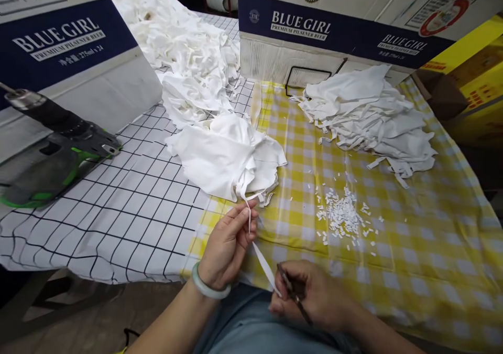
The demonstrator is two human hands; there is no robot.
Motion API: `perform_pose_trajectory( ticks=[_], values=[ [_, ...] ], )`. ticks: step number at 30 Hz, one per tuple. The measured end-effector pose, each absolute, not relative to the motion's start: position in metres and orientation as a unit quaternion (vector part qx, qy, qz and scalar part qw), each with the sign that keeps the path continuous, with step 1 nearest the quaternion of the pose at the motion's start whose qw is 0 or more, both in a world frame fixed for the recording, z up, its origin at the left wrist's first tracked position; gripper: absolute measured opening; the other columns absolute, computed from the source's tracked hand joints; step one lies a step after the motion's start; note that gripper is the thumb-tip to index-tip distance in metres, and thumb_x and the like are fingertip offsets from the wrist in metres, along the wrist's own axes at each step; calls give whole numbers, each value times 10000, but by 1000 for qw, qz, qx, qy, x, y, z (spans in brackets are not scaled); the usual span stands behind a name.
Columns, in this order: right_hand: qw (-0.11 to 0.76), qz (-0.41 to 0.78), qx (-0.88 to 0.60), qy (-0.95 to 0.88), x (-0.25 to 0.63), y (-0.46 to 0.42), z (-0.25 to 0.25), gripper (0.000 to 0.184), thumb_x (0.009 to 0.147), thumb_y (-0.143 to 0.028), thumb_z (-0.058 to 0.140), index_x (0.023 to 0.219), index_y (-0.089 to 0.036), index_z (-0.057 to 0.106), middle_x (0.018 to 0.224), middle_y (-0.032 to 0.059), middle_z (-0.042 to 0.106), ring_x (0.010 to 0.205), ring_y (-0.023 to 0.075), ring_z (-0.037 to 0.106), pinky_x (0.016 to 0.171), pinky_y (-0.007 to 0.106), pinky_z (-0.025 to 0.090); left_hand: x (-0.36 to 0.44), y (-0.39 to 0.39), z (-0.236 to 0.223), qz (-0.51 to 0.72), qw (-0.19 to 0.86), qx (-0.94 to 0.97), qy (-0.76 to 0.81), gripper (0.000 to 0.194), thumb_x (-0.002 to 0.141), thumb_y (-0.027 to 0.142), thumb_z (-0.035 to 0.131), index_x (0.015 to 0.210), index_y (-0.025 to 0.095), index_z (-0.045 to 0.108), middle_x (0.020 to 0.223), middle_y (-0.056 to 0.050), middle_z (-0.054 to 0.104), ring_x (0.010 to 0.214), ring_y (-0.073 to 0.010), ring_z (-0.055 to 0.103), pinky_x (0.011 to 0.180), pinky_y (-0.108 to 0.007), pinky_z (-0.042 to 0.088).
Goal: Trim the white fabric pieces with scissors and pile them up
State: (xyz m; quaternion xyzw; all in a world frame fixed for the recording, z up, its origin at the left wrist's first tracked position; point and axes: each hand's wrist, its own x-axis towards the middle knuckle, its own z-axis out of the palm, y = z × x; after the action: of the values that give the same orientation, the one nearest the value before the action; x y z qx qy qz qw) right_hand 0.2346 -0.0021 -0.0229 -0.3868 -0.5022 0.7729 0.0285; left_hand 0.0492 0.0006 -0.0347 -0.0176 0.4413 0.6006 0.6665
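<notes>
Right hand (310,293) gripping perhaps small scissors (294,293), left hand (228,244) pinching white strip (262,266).

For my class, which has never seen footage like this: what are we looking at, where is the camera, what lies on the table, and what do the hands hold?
There is no machine here. One camera sits on a person's head and looks down at their own two bare hands, so the forearms enter from the bottom edge. The left hand pinches a white strip that runs up to a white cloth piece. The right hand holds the strip's lower end and a thin dark tool; what kind of tool it is cannot be told. On the yellow checked cloth lie small white snippets and a heap of strips. On the black-grid cloth lie a drill and more white fabric. Cardboard boxes stand behind.
</notes>
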Motion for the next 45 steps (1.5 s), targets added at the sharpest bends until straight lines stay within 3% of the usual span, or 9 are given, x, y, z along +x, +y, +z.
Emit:
perform_pose_trajectory(
  ticks=[3,8,13,20,23,26,33,40,45],
  values=[
    [35,751,-404,-521,242,11,-26,346,689,-330,762,641,-204,443,619,-34,515,575,110,517,560,235,435,52,-16,-35,614,633,15,472,317,777,325,766,1033,149,706,671,48,495,473,-1,331,408,-111,247],
    [281,661,-445,-535,210,73,-21,428,675,-423,811,687,-213,438,891,27,645,816,157,621,766,298,523,63,-52,-21,468,603,352,542,281,921,372,592,1075,201,754,633,3,533,578,-89,468,538,-196,386],
    [186,702,-395,-563,164,105,-24,476,554,-406,870,719,-206,470,619,-85,465,546,82,471,510,215,406,61,-59,-7,351,604,568,436,313,969,288,481,1106,200,748,852,-100,725,782,-194,650,730,-291,500],
    [408,652,-348,-537,177,148,4,388,657,-326,793,752,-231,429,652,-88,474,575,81,558,593,234,496,56,-56,-32,266,644,590,408,277,938,249,494,980,160,753,898,-102,703,804,-187,636,734,-274,491],
    [476,565,-362,-568,179,172,24,332,763,-352,720,754,-238,409,720,-72,447,641,80,585,617,231,507,57,-59,-39,261,680,501,467,317,945,330,502,1150,175,686,770,-45,650,725,-162,591,700,-270,474],
    [481,538,-379,-579,171,191,24,318,821,-344,681,744,-238,391,706,-70,432,668,83,595,620,227,504,55,-62,-37,334,688,376,523,441,959,442,480,1309,180,541,669,20,527,616,-121,498,616,-239,425],
    [422,618,-380,-544,162,197,18,275,813,-204,683,755,-233,415,577,-103,427,474,55,499,447,177,407,41,-55,-39,454,650,240,560,401,834,457,675,1102,162,635,866,-27,583,647,-100,510,567,-215,430],
    [335,641,-369,-585,142,185,71,320,772,-148,722,714,-226,417,598,-80,454,421,43,384,360,191,214,38,-24,-51,466,528,360,612,342,859,386,643,1134,186,601,881,-13,602,725,-126,535,657,-236,446],
    [474,595,-369,-534,133,223,87,329,840,-70,588,662,-232,363,616,-59,417,455,63,305,400,242,151,32,-27,-38,384,532,472,589,316,943,417,498,912,160,678,817,-27,615,762,-150,526,702,-256,412]
  ],
)
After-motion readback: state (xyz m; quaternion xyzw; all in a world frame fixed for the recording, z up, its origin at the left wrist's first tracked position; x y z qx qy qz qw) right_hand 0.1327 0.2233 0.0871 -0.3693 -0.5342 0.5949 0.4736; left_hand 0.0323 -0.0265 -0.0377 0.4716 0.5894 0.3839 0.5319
